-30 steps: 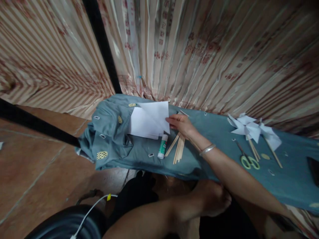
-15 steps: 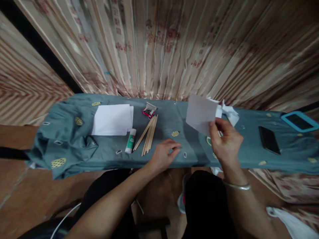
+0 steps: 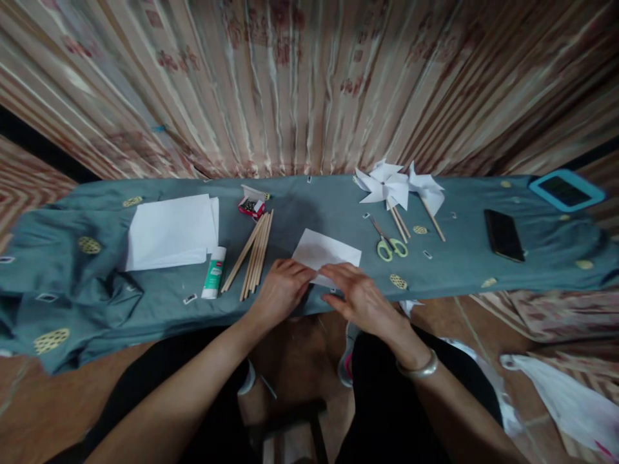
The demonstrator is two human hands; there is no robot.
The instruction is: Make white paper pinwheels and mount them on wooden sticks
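Note:
A square sheet of white paper (image 3: pixel 330 247) lies at the near edge of the table, one corner pointing away from me. My left hand (image 3: pixel 285 287) is closed at its near-left side, fingertips pinching the edge. On the near-right part rests my right hand (image 3: pixel 360 293), fingers stretched over the paper and thumb apart below them. The fingers cover the sheet's near edge, so I cannot tell whether it is folded there. To the left of my left hand lie several wooden sticks (image 3: pixel 254 258) and a glue stick (image 3: pixel 213 274). Green-handled scissors (image 3: pixel 391 247) lie beyond my right hand.
White paper pinwheels (image 3: pixel 384 183) on sticks lie at the back right. A black phone (image 3: pixel 503 235) and a blue-framed device (image 3: pixel 567 190) are farther right. On the left are a stack of white paper (image 3: pixel 169 232) and a small red box (image 3: pixel 251 205) of dark bits.
My right hand has brought the sheet down from the air on the right to the table before me. My left hand has come onto its edge. Pinwheels and scissors now show fully.

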